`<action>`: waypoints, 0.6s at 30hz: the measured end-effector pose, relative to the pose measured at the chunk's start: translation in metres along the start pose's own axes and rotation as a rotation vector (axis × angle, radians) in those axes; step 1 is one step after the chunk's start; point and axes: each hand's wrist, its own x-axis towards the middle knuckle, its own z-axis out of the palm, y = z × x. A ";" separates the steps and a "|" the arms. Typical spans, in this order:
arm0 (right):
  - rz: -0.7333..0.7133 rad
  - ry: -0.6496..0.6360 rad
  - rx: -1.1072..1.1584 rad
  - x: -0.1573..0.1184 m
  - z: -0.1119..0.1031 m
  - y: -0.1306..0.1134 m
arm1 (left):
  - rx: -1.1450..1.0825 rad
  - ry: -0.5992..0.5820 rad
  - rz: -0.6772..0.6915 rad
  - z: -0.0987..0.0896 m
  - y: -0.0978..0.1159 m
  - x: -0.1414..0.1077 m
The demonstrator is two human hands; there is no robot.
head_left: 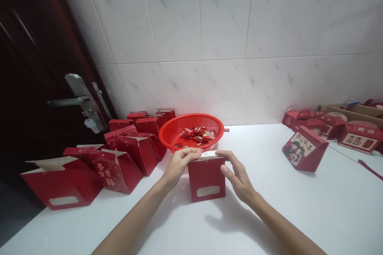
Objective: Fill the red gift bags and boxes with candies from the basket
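Observation:
A red paper gift box (207, 177) stands upright on the white table in front of me, with a pale oval window low on its near side. Its top flap shows white with a small hole. My left hand (181, 163) grips the box's upper left edge, fingertips bent over the rim. On the other side, my right hand (237, 175) has its fingers over the upper right corner and its thumb by the near face. Just behind the box sits a red plastic basket (167, 137) holding wrapped candies (199, 134).
Several open-topped red boxes (119, 169) stand at the left, near a dark door (36, 55). To the right is a closed printed box (308, 149). Handled red boxes (359, 136), a cardboard carton (365, 113) and a red strap (371, 169) lie farther right. A tiled wall (224, 48) rises behind.

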 end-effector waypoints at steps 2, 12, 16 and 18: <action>-0.003 -0.002 0.017 -0.001 0.000 0.000 | -0.024 -0.019 -0.023 0.000 0.002 0.000; 0.260 0.342 0.216 0.010 -0.010 0.014 | -0.083 -0.049 0.063 -0.002 0.021 0.001; 0.401 0.387 0.241 0.015 -0.014 0.029 | -0.085 -0.042 0.169 -0.011 0.031 0.012; 0.438 0.371 0.233 0.014 -0.014 0.037 | 0.013 -0.001 0.161 -0.017 0.031 0.024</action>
